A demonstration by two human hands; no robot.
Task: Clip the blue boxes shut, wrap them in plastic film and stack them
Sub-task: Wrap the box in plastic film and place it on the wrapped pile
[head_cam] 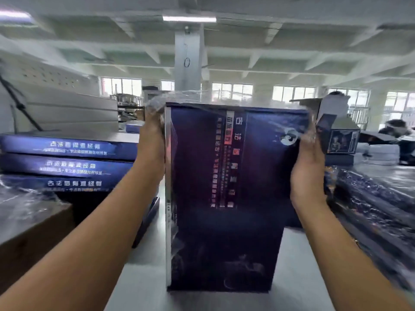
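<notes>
A tall dark blue printed cardboard box [226, 198] stands upright over the middle of the pale grey tabletop [298, 277], with clear plastic film [179, 97] bunched over its top (blurred). The left grip [152, 142] clasps its upper left edge; the right grip [307, 167] presses flat-fingered against its right edge.

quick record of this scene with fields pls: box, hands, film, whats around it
held item: blue box, upright, bottom end on the table
left hand: on the box's left side near the top; finger curl hidden
right hand: on its right side, fingers fairly straight
plastic film: over the box's top and both hands
stack: three blue boxes visible, to the left
cardboard carton: lower left
</notes>
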